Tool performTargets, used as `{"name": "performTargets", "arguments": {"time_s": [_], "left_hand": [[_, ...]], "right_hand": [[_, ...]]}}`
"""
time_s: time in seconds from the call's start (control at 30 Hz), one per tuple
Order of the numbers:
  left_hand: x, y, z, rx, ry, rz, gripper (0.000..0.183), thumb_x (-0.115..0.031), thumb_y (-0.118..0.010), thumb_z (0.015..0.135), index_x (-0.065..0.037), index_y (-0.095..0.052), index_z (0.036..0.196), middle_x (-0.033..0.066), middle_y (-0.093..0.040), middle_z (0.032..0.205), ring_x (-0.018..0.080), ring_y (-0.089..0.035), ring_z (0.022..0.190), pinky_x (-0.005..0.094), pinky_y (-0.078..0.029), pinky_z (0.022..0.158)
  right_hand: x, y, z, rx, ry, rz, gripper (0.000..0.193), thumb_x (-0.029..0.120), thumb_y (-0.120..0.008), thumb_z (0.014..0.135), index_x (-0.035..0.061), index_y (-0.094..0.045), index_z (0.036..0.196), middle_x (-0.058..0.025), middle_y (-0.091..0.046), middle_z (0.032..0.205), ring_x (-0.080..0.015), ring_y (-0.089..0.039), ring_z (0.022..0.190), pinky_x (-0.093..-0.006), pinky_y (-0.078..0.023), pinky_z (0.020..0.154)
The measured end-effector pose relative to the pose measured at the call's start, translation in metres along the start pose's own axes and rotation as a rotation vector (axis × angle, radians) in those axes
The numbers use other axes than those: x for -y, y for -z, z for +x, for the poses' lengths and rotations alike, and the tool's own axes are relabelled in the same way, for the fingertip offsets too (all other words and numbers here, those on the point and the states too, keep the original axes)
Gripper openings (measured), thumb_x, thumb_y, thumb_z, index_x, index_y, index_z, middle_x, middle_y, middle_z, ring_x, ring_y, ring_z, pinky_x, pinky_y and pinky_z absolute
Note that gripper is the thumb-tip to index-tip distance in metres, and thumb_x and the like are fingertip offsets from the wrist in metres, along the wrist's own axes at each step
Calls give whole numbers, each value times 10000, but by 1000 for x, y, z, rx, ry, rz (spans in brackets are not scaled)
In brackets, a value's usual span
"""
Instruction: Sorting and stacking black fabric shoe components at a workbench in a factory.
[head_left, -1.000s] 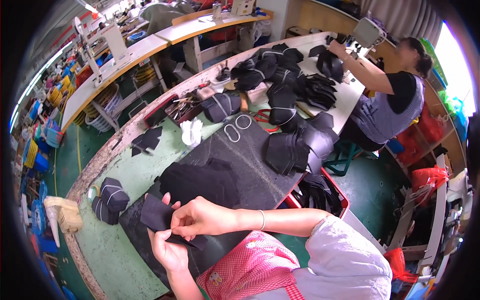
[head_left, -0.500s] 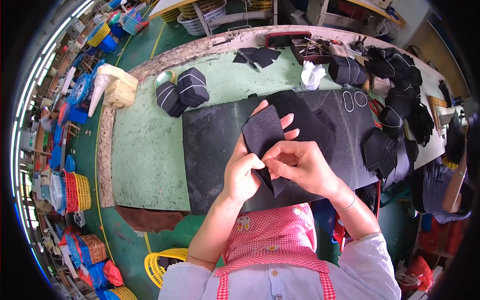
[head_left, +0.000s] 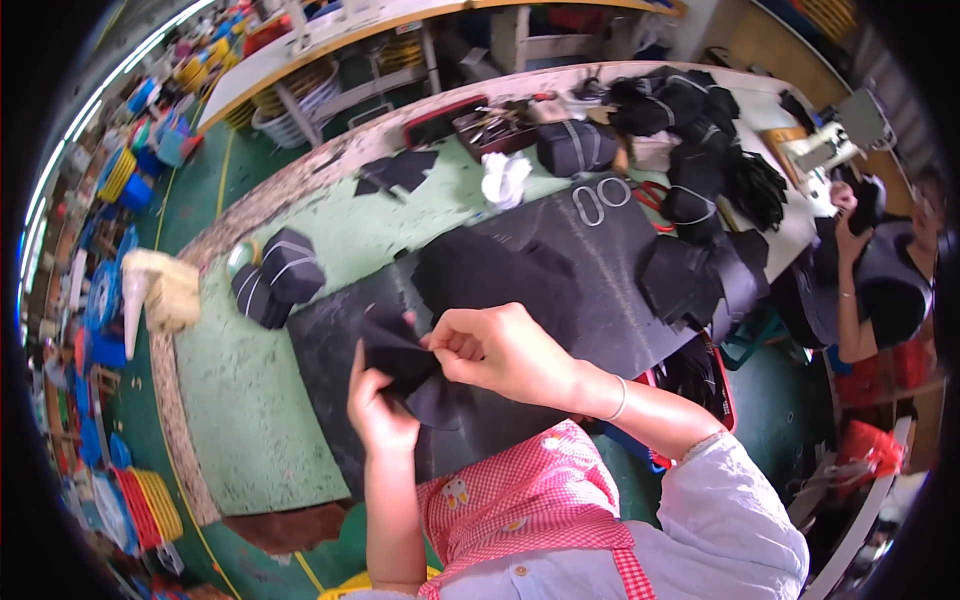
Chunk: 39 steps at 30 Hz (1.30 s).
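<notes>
wearer's 2 hands (head_left: 508, 352), 2 white loops (head_left: 601, 203)

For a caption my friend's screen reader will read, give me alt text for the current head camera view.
A person in a red-checked apron holds a black piece in the left grip, the right grip closed at its edge. On the green table, a dark board bears more black pieces, with strapped black bundles nearby; another person is at right.
</notes>
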<state>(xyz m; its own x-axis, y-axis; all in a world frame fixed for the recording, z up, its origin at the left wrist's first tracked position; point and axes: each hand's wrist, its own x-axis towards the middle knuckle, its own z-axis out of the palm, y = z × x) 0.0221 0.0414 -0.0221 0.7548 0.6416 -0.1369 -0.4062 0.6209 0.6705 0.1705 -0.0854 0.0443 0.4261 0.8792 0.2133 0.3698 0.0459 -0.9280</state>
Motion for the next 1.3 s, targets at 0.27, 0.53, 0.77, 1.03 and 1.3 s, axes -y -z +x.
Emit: {"name": "performTargets", "arguments": {"time_s": [0.27, 0.53, 0.77, 1.03, 1.3], "left_hand": [[-10, -44, -18, 51, -6, 54, 640, -39, -498, 800, 11, -428, 1434, 131, -498, 1426, 289, -476, 1331, 401, -355, 1135], [-4, -19, -16, 1, -92, 390, 597, -18, -440, 803, 57, -451, 1396, 161, -528, 1366, 243, -518, 1259, 376, -394, 1084], [-45, 26, -12, -77, -135, 206, 750, -55, -487, 761, 14, -340, 1494, 157, -434, 1498, 302, -429, 1383, 432, -403, 1122], [-19, -31, -16, -28, -56, 80, 719, -27, -439, 770, -1, -355, 1483, 162, -397, 1522, 298, -362, 1433, 459, -381, 1143], [-6, -37, -19, 71, 262, -210, 574, -53, -424, 935, -18, -332, 1501, 143, -365, 1549, 254, -334, 1439, 432, -250, 1200]], "right_hand": [[-6, 9, 3, 109, 64, 59, 95, 74, -669, 841, -12, -666, 881, -100, -679, 710, -148, -690, 672, -299, -542, 639], [-7, 7, -1, 102, 29, 102, 85, 47, -643, 836, -27, -605, 854, -95, -666, 678, -160, -688, 643, -289, -539, 619], [-21, 49, 13, -90, -120, 116, 72, 33, -639, 805, -31, -606, 808, -104, -666, 649, -151, -692, 564, -286, -551, 559], [4, 39, -2, -192, 158, -305, 261, 254, -725, 795, 52, -563, 835, -101, -588, 758, -299, -640, 721, -414, -522, 647], [-13, 0, -3, 160, 101, -36, 253, 172, -686, 836, 11, -497, 789, -122, -566, 701, -278, -598, 637, -403, -465, 587]]}}
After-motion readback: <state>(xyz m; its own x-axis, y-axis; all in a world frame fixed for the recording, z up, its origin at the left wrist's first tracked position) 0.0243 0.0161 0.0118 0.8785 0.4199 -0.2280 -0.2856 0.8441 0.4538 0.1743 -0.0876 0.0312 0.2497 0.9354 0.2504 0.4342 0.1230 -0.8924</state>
